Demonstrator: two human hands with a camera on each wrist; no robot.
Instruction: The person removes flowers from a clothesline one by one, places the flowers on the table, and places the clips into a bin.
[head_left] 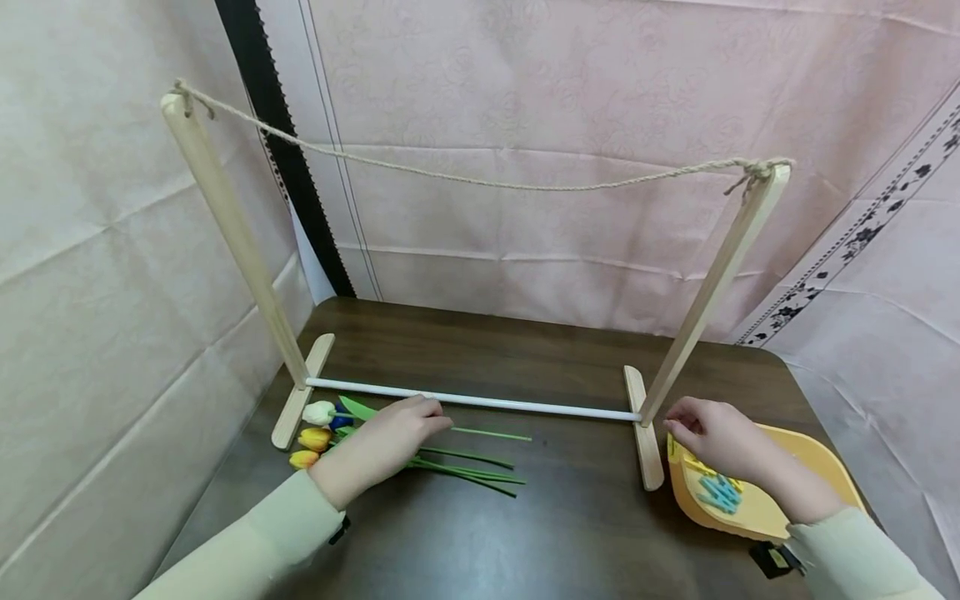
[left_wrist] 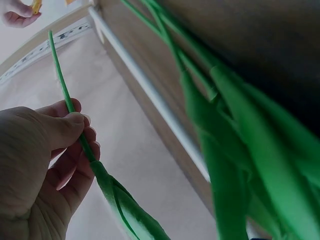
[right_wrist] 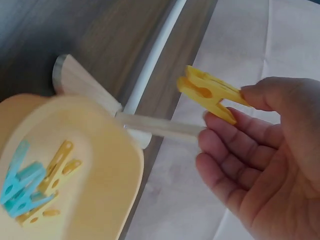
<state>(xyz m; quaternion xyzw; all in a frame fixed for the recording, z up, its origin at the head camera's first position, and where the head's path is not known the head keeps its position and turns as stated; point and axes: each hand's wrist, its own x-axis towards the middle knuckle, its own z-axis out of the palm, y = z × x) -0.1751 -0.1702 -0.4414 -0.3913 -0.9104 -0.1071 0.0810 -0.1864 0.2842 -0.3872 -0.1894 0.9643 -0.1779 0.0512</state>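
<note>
In the left wrist view my left hand (left_wrist: 55, 155) pinches the green stem (left_wrist: 63, 82) of one artificial tulip between thumb and fingers. That stem is lifted above the other tulips (left_wrist: 240, 130), which lie on the table. From the head, my left hand (head_left: 393, 437) is over the bunch, whose white bloom (head_left: 318, 412) and orange blooms (head_left: 313, 439) point left. My right hand (head_left: 712, 429) is above the left part of a yellow basket (head_left: 813, 454). Its thumb and fingers pinch a yellow clothespin (right_wrist: 212, 92). More blue clothespins (right_wrist: 25, 185) and yellow clothespins (right_wrist: 60, 165) lie in the basket.
A wooden stand with a left post (head_left: 232, 225) and a right post (head_left: 716, 283) rises from the brown table (head_left: 570, 508). A rope (head_left: 480, 181) sags between the post tops. A white bar (head_left: 480, 402) joins the feet. Patterned cloth (head_left: 570, 92) hangs behind.
</note>
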